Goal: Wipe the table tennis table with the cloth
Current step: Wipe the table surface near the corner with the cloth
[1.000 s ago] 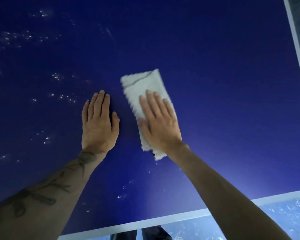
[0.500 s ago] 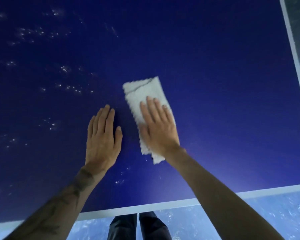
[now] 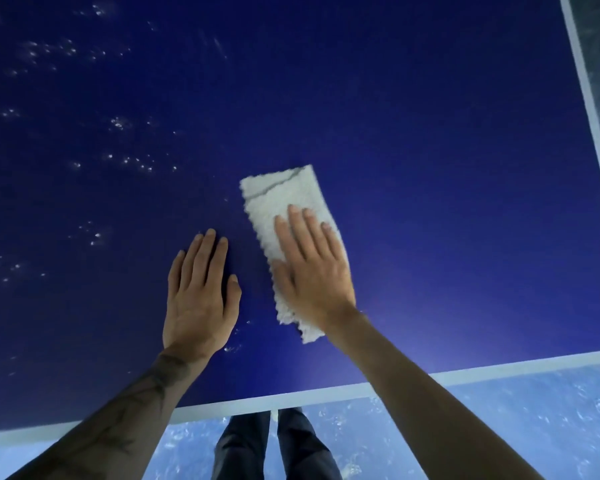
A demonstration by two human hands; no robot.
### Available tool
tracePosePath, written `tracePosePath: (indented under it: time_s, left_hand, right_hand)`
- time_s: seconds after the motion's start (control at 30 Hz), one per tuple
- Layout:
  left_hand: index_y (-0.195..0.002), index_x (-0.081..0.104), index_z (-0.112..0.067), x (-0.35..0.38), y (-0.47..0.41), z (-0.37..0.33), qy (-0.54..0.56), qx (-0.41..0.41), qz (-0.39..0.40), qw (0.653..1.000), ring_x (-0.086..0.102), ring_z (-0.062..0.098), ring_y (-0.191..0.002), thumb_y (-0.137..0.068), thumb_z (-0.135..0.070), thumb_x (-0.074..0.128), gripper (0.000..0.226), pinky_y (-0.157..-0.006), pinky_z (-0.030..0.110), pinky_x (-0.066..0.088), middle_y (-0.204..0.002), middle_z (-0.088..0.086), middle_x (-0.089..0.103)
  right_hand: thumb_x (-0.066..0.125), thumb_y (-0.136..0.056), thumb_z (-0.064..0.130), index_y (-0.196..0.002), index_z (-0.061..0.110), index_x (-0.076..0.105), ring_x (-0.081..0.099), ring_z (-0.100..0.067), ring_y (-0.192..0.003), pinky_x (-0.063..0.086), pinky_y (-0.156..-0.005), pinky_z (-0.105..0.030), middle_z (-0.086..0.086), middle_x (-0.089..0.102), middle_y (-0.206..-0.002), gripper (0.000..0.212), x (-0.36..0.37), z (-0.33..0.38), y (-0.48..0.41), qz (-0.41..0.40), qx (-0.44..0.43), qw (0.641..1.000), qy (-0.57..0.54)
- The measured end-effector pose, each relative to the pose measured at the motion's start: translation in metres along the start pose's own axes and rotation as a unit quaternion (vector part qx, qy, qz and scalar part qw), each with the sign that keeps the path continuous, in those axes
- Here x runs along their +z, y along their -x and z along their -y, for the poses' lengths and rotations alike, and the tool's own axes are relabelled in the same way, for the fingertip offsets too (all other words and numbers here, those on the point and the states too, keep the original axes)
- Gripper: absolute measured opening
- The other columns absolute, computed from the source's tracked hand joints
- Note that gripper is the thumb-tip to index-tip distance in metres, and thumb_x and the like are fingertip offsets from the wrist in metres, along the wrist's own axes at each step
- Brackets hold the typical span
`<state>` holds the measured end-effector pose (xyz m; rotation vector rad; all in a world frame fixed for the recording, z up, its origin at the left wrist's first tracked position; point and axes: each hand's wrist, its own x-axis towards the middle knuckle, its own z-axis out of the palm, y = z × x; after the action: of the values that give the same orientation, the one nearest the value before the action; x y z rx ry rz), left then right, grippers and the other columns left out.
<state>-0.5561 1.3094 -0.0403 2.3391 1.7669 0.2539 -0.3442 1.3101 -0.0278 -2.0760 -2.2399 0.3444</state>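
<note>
Both hands have slid toward 6 o'clock: the right hand [image 3: 312, 271] presses the cloth [image 3: 281, 195] onto the table [image 3: 430, 133] with straight, unclenched fingers, while the left hand [image 3: 198, 299] lies flat and empty at its 9 o'clock. Specks [image 3: 129, 161] at 10 o'clock look unwiped, so much seems left.

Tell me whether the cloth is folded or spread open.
Folded. The white cloth lies as a narrow strip, a layered edge showing across its far end, under the flat right hand.

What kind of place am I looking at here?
Probably a games or sports room: a dark blue table tennis table with white edge lines, standing on a mottled blue floor. Nothing else of the room shows.
</note>
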Motion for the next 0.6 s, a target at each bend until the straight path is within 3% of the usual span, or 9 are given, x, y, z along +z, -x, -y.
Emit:
tracePosePath:
  time_s: [0.1, 0.27, 0.4, 0.6]
  left_hand:
    - [-0.159, 0.037, -0.003, -0.001, 0.000, -0.001, 0.006, -0.002, -0.001, 1.000, 0.024, 0.029, -0.159, -0.107, -0.030, 0.035, 0.059, -0.130, 0.051, 0.017, -0.170, 0.013, 0.030]
    - [-0.159, 0.038, -0.004, -0.003, 0.000, -0.002, 0.018, -0.007, -0.009, 1.000, 0.025, 0.031, -0.158, -0.107, -0.029, 0.036, 0.058, -0.130, 0.051, 0.017, -0.169, 0.014, 0.031]
    - [-0.159, 0.038, -0.004, -0.001, 0.000, -0.002, 0.011, -0.003, -0.015, 1.000, 0.027, 0.032, -0.158, -0.107, -0.029, 0.037, 0.058, -0.130, 0.052, 0.018, -0.168, 0.015, 0.033]
    - [-0.160, 0.035, -0.005, 0.001, 0.001, 0.000, 0.009, 0.004, -0.019, 1.000, 0.024, 0.029, -0.159, -0.106, -0.028, 0.035, 0.058, -0.130, 0.050, 0.017, -0.169, 0.014, 0.030]
  right_hand:
    - [0.032, -0.113, 0.044, -0.170, 0.020, 0.023, 0.011, -0.022, -0.165, 0.016, -0.133, -0.047, -0.004, 0.015, -0.178, 0.062, 0.007, -0.009, 0.035, -0.001, -0.088, 0.996, -0.001]
    - [0.035, -0.111, 0.042, -0.169, 0.018, 0.026, 0.015, -0.023, -0.164, 0.017, -0.133, -0.049, -0.005, 0.019, -0.177, 0.063, -0.013, -0.073, 0.039, -0.035, 0.076, 0.996, 0.025]
    - [0.031, -0.111, 0.044, -0.170, 0.017, 0.023, 0.012, -0.026, -0.165, 0.012, -0.133, -0.048, -0.008, 0.016, -0.177, 0.065, -0.010, -0.043, 0.014, -0.052, 0.147, 0.988, 0.008]
    - [0.032, -0.113, 0.044, -0.170, 0.020, 0.022, 0.009, -0.022, -0.165, 0.016, -0.133, -0.049, -0.005, 0.015, -0.178, 0.063, 0.018, 0.007, 0.069, -0.019, -0.036, 0.999, 0.000]
